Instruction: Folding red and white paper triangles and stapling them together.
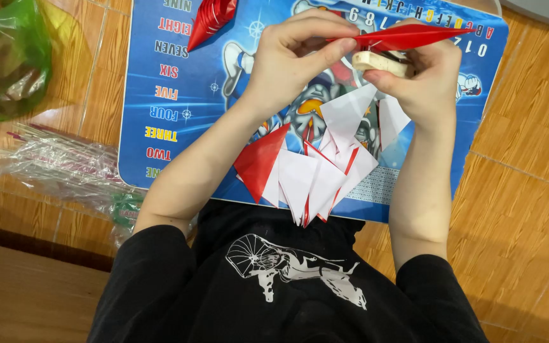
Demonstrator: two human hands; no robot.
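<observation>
Above blue mat, left hand, right hand pinching red paper

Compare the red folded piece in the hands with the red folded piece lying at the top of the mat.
The held piece is pinched between both hands, left hand and right hand, above the mat; the top piece lies untouched. The held piece points sideways; the top piece slants down-left, partly cut off by the frame. Both are red, pointed folded paper.

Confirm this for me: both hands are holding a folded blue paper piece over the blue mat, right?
Not quite. The head view shows the folded paper piece is red, not blue. The left hand and right hand do hold it over the blue mat.
</observation>
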